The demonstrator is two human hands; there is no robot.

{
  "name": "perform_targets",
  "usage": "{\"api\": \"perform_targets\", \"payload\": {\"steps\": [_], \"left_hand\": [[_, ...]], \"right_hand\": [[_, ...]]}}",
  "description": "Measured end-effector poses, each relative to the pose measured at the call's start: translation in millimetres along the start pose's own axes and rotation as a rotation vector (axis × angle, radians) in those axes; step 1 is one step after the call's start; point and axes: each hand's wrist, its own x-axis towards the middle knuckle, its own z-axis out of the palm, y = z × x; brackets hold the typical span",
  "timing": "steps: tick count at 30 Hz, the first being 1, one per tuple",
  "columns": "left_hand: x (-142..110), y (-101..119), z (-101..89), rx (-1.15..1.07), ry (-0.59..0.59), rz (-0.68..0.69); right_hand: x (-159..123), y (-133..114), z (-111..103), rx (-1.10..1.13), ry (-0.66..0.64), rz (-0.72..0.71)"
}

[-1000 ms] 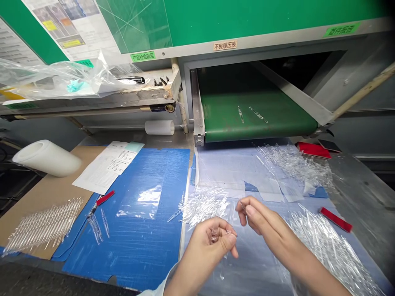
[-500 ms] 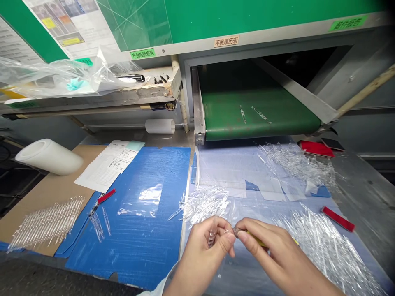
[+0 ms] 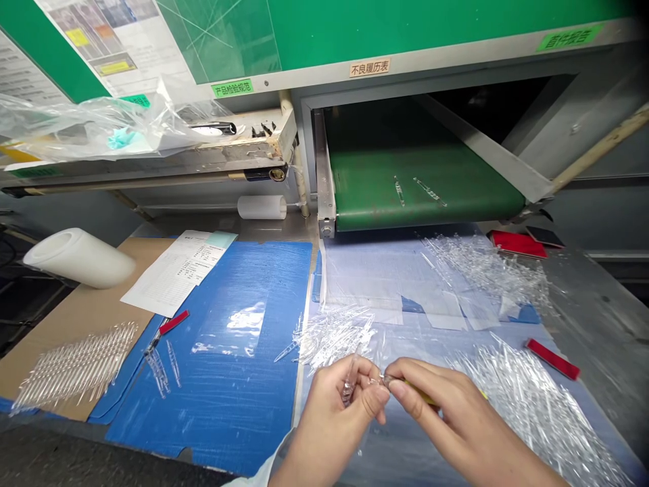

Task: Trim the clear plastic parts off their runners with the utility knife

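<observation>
My left hand (image 3: 337, 412) is closed around a small clear plastic piece (image 3: 347, 390), part of which shows between the curled fingers. Fingertip to fingertip with it, my right hand (image 3: 446, 406) pinches a slim tool with a yellow handle (image 3: 422, 393). The tool's tip meets the clear plastic at the left thumb; its exact kind is hidden by the fingers. Just beyond the left hand lies a heap of thin clear plastic pieces (image 3: 337, 335). A larger heap of similar clear pieces (image 3: 537, 406) spreads to the right of my right hand.
Clear scraps (image 3: 494, 267) lie beneath a green conveyor belt (image 3: 430, 169), which carries two clear pieces. On the left are a blue board (image 3: 203, 399), paper sheets (image 3: 170, 281), a white foam roll (image 3: 81, 260) and rows of clear pieces (image 3: 76, 365). A red strip (image 3: 552, 358) sits at right.
Both hands keep the same grip, with the tool tip at the clear plastic piece. The view has shifted very slightly.
</observation>
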Motion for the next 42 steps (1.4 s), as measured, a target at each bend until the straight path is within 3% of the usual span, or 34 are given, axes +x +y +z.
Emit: {"api": "perform_targets", "payload": {"steps": [17,23,33,39,42], "left_hand": [[0,1,2.1,0.069,0.046,0.063],[-2,9,5.1,0.134,0.052,0.071],[-5,14,4.8,0.324,0.069,0.088],[-6,17,7.3,0.307,0.077,0.075],[-7,9,8.6,0.307,0.016,0.017]], "right_hand": [[-5,-1,-1,0.042,0.04,-0.044],[-4,-1,2,-0.052,0.249,-0.157],[-6,3,11,-0.086,0.319,-0.186],[-5,3,18,-0.082,0.394,-0.225],[-5,9,-1,-0.013,0.606,-0.104]]}}
